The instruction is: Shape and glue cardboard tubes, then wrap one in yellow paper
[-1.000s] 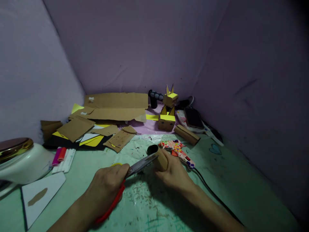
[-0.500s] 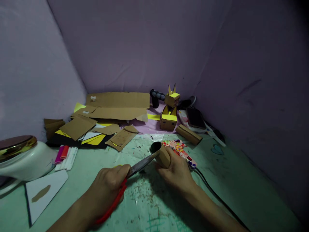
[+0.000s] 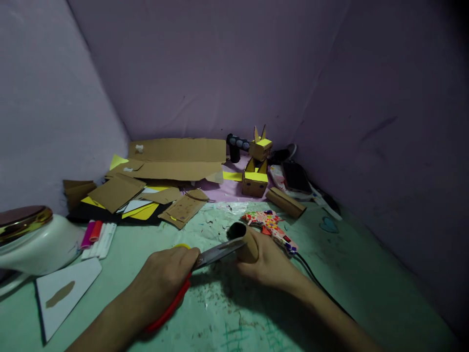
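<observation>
My left hand [image 3: 164, 274] is closed round the red handle of a pair of scissors [image 3: 220, 252]. The blades reach right, and their tips lie against the rim of a short brown cardboard tube [image 3: 249, 247]. My right hand [image 3: 273, 259] grips this tube from its right side, with its dark open end facing up and left. Just behind my right hand lies a flower-patterned tool [image 3: 269, 222] with a black cord. Whether the blades are parted at the tube's edge is hard to tell.
Cardboard sheets [image 3: 172, 164] and yellow and white scraps lie at the back left. Two cardboard boxes with pointed ears [image 3: 254, 185] stand at the back, near a rolled cardboard piece [image 3: 286, 202]. Markers [image 3: 98, 239], a white triangular board [image 3: 69, 296] and a white appliance [image 3: 54, 244] are left.
The scissor tips have moved slightly right and down over the tube's rim. The tube and my right hand have tilted a little, and the view has shifted slightly.
</observation>
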A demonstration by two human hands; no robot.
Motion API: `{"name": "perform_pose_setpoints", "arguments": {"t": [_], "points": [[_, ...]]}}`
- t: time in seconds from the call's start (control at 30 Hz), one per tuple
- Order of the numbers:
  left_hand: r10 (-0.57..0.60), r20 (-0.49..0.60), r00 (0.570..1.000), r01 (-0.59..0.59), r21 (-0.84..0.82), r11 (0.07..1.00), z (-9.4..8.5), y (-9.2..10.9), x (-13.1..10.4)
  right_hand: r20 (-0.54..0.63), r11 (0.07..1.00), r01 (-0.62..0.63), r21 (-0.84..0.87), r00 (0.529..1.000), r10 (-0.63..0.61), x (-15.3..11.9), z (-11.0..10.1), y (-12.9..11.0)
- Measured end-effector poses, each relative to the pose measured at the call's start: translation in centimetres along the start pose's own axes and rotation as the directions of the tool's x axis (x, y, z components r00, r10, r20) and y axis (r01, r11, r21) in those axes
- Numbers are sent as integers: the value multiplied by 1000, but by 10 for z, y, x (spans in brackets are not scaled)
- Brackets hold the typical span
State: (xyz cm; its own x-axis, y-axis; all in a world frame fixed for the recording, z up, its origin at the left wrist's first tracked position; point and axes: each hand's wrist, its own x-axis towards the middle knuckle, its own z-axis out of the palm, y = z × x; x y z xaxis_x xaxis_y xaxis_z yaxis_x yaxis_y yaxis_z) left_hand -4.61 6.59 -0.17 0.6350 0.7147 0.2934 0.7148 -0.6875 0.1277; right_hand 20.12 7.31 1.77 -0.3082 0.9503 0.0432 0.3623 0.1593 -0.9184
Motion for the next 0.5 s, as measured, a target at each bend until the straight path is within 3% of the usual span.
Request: {"name": "perform_pose_setpoints", "arguments": {"t": [0.17, 0.5], "points": [[56, -78, 995, -53, 44, 998, 2, 2, 0, -6, 999, 0, -32, 1000, 0, -1, 5, 3], [39, -69, 997, -42, -41, 998, 2, 5, 0, -155, 972, -71, -223, 987, 37, 1, 5, 3]]}}
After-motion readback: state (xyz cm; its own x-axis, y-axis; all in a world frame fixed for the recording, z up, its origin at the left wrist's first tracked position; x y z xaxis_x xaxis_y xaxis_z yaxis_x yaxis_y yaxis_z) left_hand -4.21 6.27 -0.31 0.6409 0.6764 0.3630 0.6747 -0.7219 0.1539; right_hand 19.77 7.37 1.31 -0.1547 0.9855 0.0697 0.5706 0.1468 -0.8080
